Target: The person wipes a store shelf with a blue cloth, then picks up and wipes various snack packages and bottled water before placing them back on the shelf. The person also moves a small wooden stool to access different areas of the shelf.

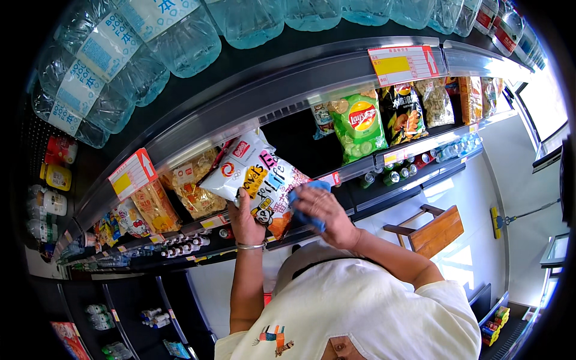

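A white printed snack bag (254, 180) is tilted in front of a shop shelf, gripped at its lower left by my left hand (246, 220), thumb on its front. My right hand (326, 211) presses a blue cloth (310, 216) against the right side of the bag. Behind the bag, the shelf holds a clear pack of snacks (198, 184) to the left. Farther right on it stand a green Lay's chip bag (360, 123) and a black Lay's bag (405, 112).
Large water bottles (184, 45) line the shelf above. Price tag holders (402, 65) stick up along the shelf edges. Drink cans (400, 173) stand on a lower shelf. A wooden stool (436, 231) and a mop (497, 222) are on the right. More black shelving (135, 297) stands lower left.
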### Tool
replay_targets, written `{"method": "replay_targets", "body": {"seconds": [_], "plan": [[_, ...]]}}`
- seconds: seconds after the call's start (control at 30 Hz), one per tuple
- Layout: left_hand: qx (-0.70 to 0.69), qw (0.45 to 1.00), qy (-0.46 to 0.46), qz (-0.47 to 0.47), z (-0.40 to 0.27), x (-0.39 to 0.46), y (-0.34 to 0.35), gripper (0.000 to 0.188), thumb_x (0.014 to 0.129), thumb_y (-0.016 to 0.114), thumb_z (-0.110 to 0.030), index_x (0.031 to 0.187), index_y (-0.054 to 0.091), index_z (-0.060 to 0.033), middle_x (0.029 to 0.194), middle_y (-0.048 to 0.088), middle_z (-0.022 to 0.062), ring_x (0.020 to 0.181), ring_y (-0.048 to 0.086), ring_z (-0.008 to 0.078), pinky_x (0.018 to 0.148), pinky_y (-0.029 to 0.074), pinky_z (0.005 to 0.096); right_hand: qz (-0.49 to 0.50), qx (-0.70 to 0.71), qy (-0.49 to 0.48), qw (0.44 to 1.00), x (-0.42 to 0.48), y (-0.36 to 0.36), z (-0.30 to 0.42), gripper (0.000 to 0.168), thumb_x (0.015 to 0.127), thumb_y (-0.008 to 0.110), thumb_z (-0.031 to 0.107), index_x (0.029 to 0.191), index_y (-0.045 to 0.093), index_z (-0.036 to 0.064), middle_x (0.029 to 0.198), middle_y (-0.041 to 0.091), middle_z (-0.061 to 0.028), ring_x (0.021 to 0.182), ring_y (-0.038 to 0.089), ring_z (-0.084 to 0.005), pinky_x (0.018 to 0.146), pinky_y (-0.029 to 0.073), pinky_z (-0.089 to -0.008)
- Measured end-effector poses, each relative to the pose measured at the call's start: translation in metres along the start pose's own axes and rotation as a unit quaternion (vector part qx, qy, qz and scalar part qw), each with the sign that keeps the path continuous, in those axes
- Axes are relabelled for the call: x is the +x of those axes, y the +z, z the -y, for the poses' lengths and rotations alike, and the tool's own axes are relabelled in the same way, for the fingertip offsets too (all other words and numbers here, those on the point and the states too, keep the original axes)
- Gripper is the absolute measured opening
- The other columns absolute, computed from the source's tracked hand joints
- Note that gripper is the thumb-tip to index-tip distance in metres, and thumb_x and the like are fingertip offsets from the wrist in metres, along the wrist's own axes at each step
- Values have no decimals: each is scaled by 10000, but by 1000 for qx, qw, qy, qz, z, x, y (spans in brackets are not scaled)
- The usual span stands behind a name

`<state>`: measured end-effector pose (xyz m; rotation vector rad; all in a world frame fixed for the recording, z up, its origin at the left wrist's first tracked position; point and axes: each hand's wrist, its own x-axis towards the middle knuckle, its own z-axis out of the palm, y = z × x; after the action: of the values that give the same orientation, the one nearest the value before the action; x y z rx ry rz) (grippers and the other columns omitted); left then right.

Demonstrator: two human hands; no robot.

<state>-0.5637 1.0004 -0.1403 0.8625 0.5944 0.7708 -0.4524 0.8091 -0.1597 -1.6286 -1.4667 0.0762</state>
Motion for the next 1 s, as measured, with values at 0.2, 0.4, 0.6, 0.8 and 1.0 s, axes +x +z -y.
{"method": "replay_targets", "body": {"seconds": [0.2,0.4,0.6,0.8,1.0], "plan": [[30,996,-51,70,-14,-6,-9,492,939,668,-310,1313,475,-54,1187,621,79,1001,665,205,764,594,360,-124,390,232,883,14,-13,-24,606,1046,467,377,1483,344,-24,1330,534,-103,1199,487,-146,1062,366,-293],[85,989,-66,99,-5,-9,-16,500,927,682,-368,1246,528,-14,1118,642,58,949,656,159,749,563,318,-8,439,284,852,7,-1,-19,624,947,684,257,1423,412,-41,1141,619,-76,1032,542,-114,948,444,-268],[155,973,-79,154,26,-22,-41,665,808,813,-333,1301,519,3,1178,636,63,1035,611,146,881,495,304,-78,453,315,830,-20,20,-32,506,957,668,236,1344,497,-42,1121,613,-61,1004,543,-103,925,453,-263],[203,959,-68,186,26,-18,-30,568,824,798,-203,1278,536,16,1153,658,67,1003,617,137,884,488,294,-24,456,290,841,-23,12,-22,796,787,847,164,1396,394,-76,1177,620,-84,1067,566,-118,974,459,-296],[272,941,153,135,29,45,-31,640,895,722,-311,1376,432,-4,1287,556,98,1176,528,189,1005,419,374,-110,515,318,789,-22,3,-21,719,787,823,79,1372,426,-52,1188,641,-84,1065,607,-137,969,481,-306]]}}
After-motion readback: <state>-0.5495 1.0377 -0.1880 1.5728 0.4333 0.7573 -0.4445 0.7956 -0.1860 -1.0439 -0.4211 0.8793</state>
